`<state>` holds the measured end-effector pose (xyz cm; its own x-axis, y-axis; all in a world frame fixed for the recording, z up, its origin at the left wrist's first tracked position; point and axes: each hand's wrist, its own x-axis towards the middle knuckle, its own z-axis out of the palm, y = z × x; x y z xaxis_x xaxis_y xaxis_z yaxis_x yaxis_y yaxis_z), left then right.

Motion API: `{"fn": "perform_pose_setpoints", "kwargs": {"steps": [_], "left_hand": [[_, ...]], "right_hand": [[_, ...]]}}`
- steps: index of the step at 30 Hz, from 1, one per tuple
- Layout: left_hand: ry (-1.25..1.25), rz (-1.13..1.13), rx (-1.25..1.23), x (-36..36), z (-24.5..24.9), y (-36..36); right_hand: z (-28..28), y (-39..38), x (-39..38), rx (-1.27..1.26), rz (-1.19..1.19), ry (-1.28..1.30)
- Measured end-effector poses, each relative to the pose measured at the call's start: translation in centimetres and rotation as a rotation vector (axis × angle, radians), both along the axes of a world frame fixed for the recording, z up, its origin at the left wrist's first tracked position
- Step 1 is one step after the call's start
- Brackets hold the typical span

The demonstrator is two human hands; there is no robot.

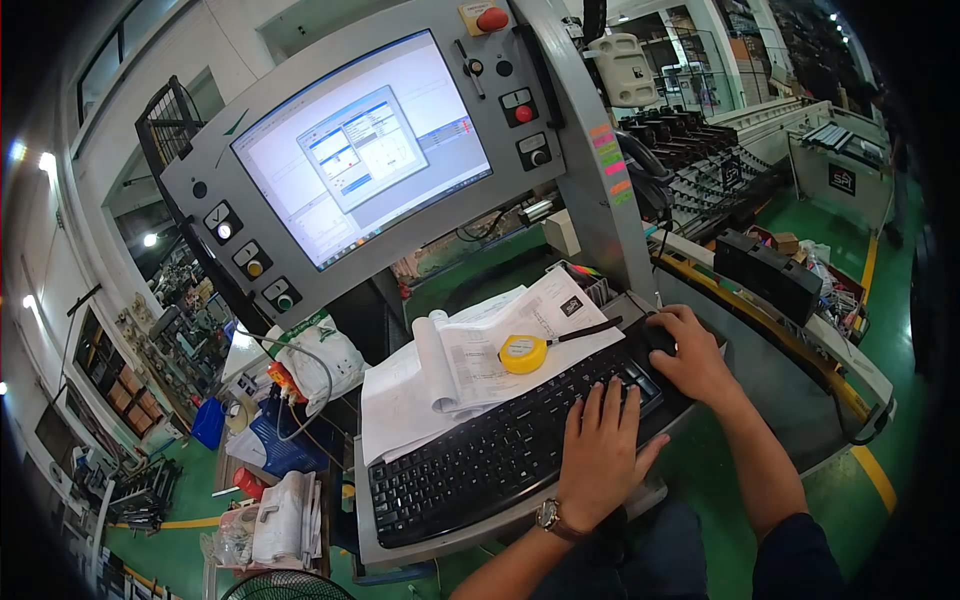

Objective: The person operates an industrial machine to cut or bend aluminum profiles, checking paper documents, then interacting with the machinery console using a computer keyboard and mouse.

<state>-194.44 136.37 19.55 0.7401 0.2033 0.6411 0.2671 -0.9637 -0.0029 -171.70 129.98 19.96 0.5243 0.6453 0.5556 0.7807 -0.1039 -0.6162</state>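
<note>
My left hand [604, 450], with a watch [548, 516] at its wrist, lies with fingers spread over the right part of the black keyboard [500, 450]. Beside the keyboard's right end, my right hand [690, 352] is curled over a dark mouse [657, 338]. Behind the keys are printed papers [470, 350], partly rolled, with a yellow tape measure [523, 354] and a black strap on top. Above them a lit monitor [365, 145] shows an open window, set in a grey control panel [400, 245].
Red buttons [524, 113] and switches flank the monitor. A white bag [325, 358] with cables hangs left of the desk. Blue baskets [285, 440] and stacked cloths [280, 520] stand lower left. A long machine [690, 150] and a black box [765, 275] are at right.
</note>
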Motion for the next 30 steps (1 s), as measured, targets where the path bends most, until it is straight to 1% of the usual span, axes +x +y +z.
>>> {"fn": "perform_pose_setpoints", "kwargs": {"steps": [25, 28, 30], "left_hand": [[-0.004, -0.002, 0.006, 0.0, 0.0, 0.01], [-0.003, -0.004, 0.004, 0.0, 0.06, 0.0], [-0.005, -0.003, 0.007, -0.01, 0.06, -0.03]], "right_hand": [[0.37, -0.14, -0.33, 0.01, 0.015, 0.036], [-0.06, 0.0, -0.13, 0.03, -0.001, -0.036], [0.02, -0.01, -0.16, 0.025, -0.003, -0.028]]}}
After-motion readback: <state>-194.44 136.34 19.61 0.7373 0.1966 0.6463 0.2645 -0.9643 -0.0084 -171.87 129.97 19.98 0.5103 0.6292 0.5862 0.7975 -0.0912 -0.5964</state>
